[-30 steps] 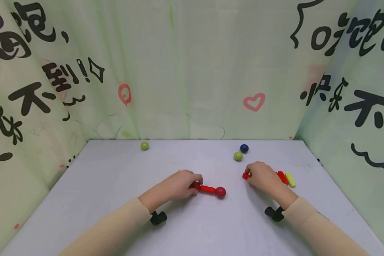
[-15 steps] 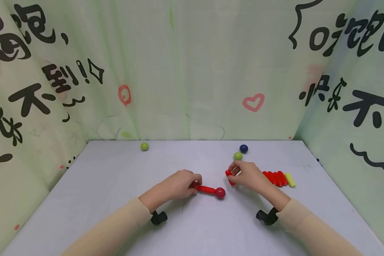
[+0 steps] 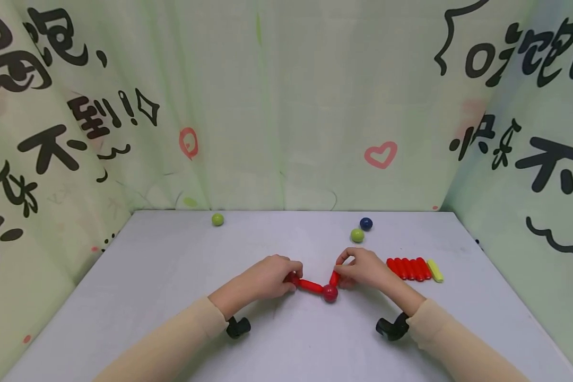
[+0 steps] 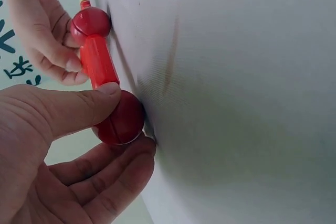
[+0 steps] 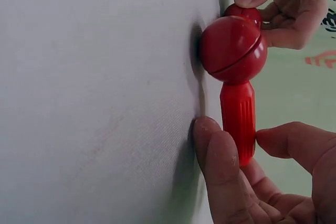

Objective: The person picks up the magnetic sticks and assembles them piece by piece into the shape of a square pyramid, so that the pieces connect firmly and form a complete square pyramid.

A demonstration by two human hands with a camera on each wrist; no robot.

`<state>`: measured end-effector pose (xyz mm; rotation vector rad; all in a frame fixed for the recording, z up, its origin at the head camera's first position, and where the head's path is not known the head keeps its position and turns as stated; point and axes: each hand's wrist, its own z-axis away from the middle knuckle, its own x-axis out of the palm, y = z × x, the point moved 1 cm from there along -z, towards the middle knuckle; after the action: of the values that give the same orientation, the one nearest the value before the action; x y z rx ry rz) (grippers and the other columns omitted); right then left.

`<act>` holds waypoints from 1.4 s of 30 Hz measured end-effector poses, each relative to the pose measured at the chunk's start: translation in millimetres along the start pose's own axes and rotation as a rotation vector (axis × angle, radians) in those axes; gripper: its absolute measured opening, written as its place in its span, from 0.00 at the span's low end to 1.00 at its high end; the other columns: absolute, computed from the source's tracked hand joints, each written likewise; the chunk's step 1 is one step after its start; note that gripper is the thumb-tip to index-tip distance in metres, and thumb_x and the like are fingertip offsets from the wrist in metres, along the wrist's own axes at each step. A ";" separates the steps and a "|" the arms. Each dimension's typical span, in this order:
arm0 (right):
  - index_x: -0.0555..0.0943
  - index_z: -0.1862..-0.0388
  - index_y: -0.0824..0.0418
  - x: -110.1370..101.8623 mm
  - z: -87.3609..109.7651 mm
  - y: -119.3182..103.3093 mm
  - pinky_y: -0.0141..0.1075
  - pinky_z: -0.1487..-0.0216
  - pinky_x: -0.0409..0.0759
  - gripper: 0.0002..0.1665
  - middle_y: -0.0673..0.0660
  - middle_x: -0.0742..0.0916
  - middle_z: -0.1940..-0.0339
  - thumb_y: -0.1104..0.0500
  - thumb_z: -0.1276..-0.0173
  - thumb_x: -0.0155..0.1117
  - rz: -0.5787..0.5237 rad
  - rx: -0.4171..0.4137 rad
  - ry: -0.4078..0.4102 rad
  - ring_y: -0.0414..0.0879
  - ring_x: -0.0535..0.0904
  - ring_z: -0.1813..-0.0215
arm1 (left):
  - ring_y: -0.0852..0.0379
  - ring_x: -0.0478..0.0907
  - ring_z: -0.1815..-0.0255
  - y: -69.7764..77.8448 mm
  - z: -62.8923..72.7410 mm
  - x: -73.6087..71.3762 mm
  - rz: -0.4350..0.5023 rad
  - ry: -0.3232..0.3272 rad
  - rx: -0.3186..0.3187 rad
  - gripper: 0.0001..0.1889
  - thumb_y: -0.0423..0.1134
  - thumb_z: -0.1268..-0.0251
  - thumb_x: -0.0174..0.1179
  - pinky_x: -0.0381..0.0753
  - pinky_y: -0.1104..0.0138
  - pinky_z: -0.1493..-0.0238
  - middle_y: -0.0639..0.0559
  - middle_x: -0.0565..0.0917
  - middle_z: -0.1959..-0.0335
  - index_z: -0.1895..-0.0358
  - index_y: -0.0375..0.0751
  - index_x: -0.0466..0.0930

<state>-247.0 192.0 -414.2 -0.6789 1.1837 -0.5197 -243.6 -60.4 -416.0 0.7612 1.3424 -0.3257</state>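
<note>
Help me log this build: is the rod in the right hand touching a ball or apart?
Touching: the right wrist view shows no gap between rod and ball. Whether it's fastened: cannot tell.

Your head view looks forward, down the table (image 3: 286,339). Your close, inward-facing wrist views share both red balls (image 4: 90,23).

Forearms (image 3: 181,330) slanting inward, the left hand (image 3: 271,276) and right hand (image 3: 364,269) both pinch, near each other.
</note>
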 end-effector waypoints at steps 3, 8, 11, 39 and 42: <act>0.78 0.50 0.65 1.3 2.3 0.2 0.35 0.65 0.87 0.13 0.56 0.89 0.72 0.59 0.26 0.66 -0.068 0.037 -0.047 0.47 0.88 0.74 | 0.62 0.76 0.65 -0.5 0.7 -0.1 -0.044 0.024 -0.014 0.09 0.38 0.33 0.70 0.79 0.71 0.61 0.58 0.82 0.65 0.52 0.50 0.83; 0.77 0.47 0.66 5.1 3.0 2.3 0.36 0.65 0.87 0.13 0.57 0.90 0.71 0.61 0.26 0.64 -0.160 0.064 -0.094 0.48 0.88 0.72 | 0.55 0.82 0.53 5.0 1.2 0.6 -0.192 0.073 -0.042 0.13 0.38 0.32 0.69 0.84 0.66 0.54 0.50 0.85 0.50 0.46 0.50 0.85; 0.78 0.48 0.65 5.9 3.0 3.4 0.36 0.65 0.87 0.12 0.57 0.90 0.71 0.61 0.26 0.64 -0.164 0.066 -0.091 0.47 0.88 0.72 | 0.52 0.80 0.45 15.7 1.9 2.7 -0.260 0.102 -0.037 0.16 0.40 0.32 0.69 0.84 0.65 0.48 0.48 0.80 0.39 0.43 0.51 0.85; 0.77 0.44 0.66 -34.2 -6.3 14.7 0.34 0.62 0.84 0.16 0.65 0.87 0.53 0.57 0.24 0.61 0.135 -0.028 0.200 0.44 0.84 0.73 | 0.64 0.73 0.70 19.7 5.4 14.5 0.126 0.013 -0.071 0.10 0.49 0.35 0.69 0.75 0.74 0.69 0.59 0.74 0.63 0.60 0.50 0.80; 0.79 0.45 0.66 -39.8 -12.0 18.7 0.38 0.60 0.83 0.16 0.67 0.85 0.49 0.58 0.25 0.60 0.209 -0.065 0.273 0.47 0.83 0.70 | 0.64 0.74 0.65 11.7 5.9 12.7 0.157 -0.028 -0.053 0.11 0.50 0.33 0.70 0.76 0.73 0.64 0.60 0.74 0.60 0.57 0.52 0.81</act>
<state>-270.1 230.0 -404.1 -0.5423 1.5156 -0.4068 -229.0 -53.2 -424.3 0.8096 1.2517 -0.1744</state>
